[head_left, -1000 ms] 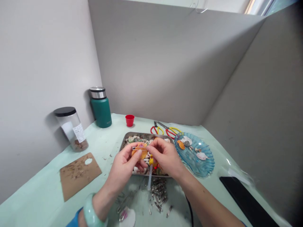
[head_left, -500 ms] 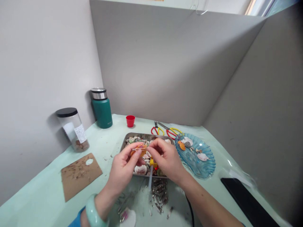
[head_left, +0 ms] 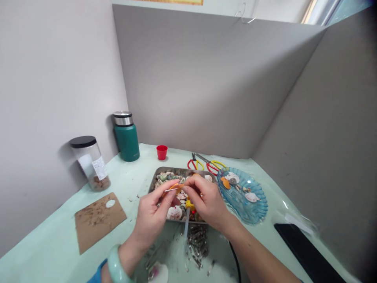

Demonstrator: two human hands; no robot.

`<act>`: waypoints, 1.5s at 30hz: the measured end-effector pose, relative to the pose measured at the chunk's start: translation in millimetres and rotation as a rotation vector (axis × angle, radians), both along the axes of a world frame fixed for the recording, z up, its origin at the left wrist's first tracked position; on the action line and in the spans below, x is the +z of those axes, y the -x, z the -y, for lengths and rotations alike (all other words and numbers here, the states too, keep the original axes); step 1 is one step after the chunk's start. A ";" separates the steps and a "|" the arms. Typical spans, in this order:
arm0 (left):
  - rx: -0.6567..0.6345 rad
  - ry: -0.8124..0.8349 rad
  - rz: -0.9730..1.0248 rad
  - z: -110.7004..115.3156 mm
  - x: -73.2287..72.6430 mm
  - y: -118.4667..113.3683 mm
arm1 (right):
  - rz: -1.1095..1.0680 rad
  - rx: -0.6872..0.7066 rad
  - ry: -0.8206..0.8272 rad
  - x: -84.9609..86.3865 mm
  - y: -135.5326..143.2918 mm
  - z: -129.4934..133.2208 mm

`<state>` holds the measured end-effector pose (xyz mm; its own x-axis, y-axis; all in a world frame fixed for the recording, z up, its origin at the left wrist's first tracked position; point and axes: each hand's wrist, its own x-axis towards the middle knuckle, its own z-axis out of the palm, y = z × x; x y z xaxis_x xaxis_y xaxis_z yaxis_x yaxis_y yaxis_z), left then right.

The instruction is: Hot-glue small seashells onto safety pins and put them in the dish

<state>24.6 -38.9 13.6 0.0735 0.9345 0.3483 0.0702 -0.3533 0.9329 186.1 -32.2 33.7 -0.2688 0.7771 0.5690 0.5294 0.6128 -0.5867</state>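
Above the metal tray, my left hand (head_left: pixel 157 206) pinches an orange shell (head_left: pixel 176 186) between thumb and fingers. A thin silver pin (head_left: pixel 171 190) lies along the shell, under my left thumb tip. My right hand (head_left: pixel 206 198) is closed, its thumb and forefinger meeting at the shell's right end; my fingers hide part of it. Below is the metal tray (head_left: pixel 152 184) full of mixed shells (head_left: pixel 174 213). A yellow tool (head_left: pixel 190 204) with a translucent stick (head_left: pixel 187 224), perhaps a glue gun, lies at the tray, partly covered by my right hand.
Metal pins (head_left: pixel 198 243) lie heaped before the tray, near a white shell (head_left: pixel 160 273). At right are a blue plate (head_left: pixel 250 212) holding shells and a black slab (head_left: pixel 306 251). Scissors (head_left: pixel 210 163), a red cup (head_left: pixel 161 152), a green bottle (head_left: pixel 127 141), a jar (head_left: pixel 88 161) and cardboard (head_left: pixel 100 232) stand around.
The orange shell has been tilted, so it now shows more edge-on. Both hands keep their pinch in nearly the same place. The whole view has shifted slightly.
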 end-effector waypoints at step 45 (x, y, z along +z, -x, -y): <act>-0.031 0.100 0.102 1.7 -1.9 -0.8 | 0.003 0.058 0.057 3.7 -4.8 -1.6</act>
